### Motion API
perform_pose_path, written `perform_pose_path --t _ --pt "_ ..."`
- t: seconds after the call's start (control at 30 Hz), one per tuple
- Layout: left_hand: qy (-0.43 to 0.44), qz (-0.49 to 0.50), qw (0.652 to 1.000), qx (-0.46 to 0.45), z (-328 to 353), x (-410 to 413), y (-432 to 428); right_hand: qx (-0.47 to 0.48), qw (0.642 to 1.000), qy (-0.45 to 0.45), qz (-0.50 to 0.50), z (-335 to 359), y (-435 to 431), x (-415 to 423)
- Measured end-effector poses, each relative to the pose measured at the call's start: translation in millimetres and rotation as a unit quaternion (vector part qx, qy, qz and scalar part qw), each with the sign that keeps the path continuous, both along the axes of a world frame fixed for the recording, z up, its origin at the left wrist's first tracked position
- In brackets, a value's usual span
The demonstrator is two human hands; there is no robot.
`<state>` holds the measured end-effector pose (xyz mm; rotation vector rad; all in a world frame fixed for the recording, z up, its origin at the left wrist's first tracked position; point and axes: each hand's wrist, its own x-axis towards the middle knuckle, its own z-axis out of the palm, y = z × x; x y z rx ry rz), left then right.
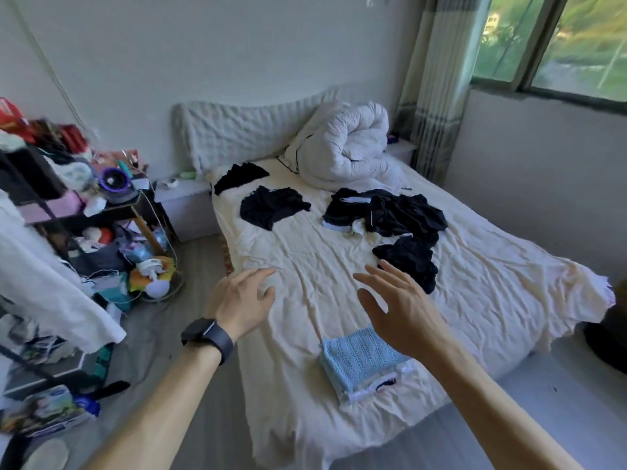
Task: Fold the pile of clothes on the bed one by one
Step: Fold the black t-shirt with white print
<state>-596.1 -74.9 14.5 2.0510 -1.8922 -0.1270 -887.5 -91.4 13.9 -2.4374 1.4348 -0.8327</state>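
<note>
Clothes (pixel 390 212) lie in an unfolded dark pile on the far right of the bed (pixel 305 252), two dark garments (pixel 271 206) far left, one folded blue garment (pixel 359 364) near, while left hand (pixel 242 300) and right hand (pixel 400 310) hover with fingers spread, holding nothing.

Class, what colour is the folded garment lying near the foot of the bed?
Light blue, with a knitted texture and a white edge: the folded garment, clearest in the head view.
</note>
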Motion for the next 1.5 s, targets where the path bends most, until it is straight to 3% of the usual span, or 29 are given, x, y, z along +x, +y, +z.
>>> perform_pose_path --t 0.33,0.7,0.93,1.5 --pt "-0.048 0.015 0.994 -0.102 106.2 180.7 24.9 -0.101 0.995 0.003 0.023 95.3 -4.0 170.0" --pt "-0.072 0.0 0.988 -0.138 166.6 388.2 -5.8 -0.187 0.981 -0.048 -0.021 132.1 -28.6 350.2" --pt "-0.07 -0.005 0.989 -0.129 170.2 466.3 -90.9 -0.188 0.981 -0.038 -0.036 134.9 -108.4 419.1" --pt "-0.073 0.037 0.993 -0.089 141.8 607.4 -395.5 -0.139 0.987 -0.066 -0.036 111.9 -431.1 526.8"
